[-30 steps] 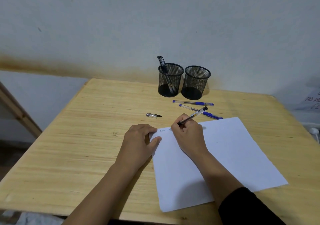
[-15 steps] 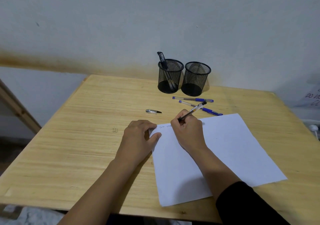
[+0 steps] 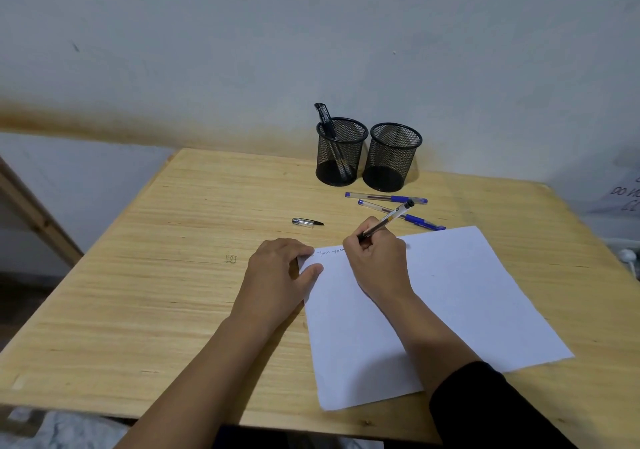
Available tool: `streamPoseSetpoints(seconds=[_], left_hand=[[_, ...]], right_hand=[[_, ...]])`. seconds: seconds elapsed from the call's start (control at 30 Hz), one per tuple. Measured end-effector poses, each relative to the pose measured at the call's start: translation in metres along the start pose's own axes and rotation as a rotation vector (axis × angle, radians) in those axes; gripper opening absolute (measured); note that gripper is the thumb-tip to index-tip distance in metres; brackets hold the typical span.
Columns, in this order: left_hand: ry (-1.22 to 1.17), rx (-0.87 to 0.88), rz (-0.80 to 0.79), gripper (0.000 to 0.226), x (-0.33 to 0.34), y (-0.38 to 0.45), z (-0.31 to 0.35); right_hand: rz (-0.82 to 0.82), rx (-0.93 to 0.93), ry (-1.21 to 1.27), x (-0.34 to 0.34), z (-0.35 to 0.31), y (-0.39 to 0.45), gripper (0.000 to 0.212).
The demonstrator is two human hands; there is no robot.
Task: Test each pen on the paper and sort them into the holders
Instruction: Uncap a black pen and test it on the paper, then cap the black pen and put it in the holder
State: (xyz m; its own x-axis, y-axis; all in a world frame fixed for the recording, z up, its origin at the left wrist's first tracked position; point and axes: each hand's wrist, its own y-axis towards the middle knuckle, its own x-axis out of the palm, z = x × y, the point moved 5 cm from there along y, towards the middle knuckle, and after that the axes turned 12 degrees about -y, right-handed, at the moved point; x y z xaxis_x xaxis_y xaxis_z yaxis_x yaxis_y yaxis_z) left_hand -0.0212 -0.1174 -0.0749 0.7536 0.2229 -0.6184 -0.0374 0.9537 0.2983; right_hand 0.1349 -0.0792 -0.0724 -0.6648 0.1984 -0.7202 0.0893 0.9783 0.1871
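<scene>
My right hand (image 3: 377,258) grips a clear-barrelled black pen (image 3: 391,218) with its tip down on the top edge of the white paper (image 3: 450,303), where small handwriting shows. My left hand (image 3: 280,268) rests on the paper's top left corner, thumb on the sheet. Two blue pens (image 3: 391,199) (image 3: 415,221) lie on the table behind the paper. A loose pen cap (image 3: 306,222) lies to their left. Two black mesh holders stand at the back: the left holder (image 3: 341,152) has one black pen in it, the right holder (image 3: 393,156) looks empty.
The wooden table (image 3: 173,258) stands against a pale wall. A wooden frame leans at the far left (image 3: 31,213). A sheet with printed words (image 3: 623,195) sits past the table's right edge.
The right hand has kept writing at the paper's top edge, moving slightly right. The view has shifted a little; the left hand stays on the corner.
</scene>
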Motion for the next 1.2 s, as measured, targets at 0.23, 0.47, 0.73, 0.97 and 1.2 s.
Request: streamPoseSetpoints(seconds=[0.23,0.47,0.73,0.97,1.2], left_hand=[[-0.013,-0.011,-0.004,0.03,0.001,0.0,-0.003],[-0.185,-0.103,0.066,0.022,-0.008,0.015,-0.006],[0.073,-0.041,-0.052,0.024,0.006,0.061,-0.02],[-0.24,-0.059,0.042,0.015,-0.004,0.062,0.003],[-0.375,-0.073,0.063,0.016,-0.014,0.058,0.024]], right_hand=[[-0.004,0.0,0.014,0.0,-0.002,0.001,0.008],[-0.002,0.261,0.417,-0.005,0.015,0.003,0.008],[-0.079,0.41,0.754,-0.016,0.008,0.006,0.018],[-0.085,0.238,0.721,-0.032,-0.012,0.013,0.017],[-0.065,0.137,0.73,-0.038,-0.024,0.021,0.019]])
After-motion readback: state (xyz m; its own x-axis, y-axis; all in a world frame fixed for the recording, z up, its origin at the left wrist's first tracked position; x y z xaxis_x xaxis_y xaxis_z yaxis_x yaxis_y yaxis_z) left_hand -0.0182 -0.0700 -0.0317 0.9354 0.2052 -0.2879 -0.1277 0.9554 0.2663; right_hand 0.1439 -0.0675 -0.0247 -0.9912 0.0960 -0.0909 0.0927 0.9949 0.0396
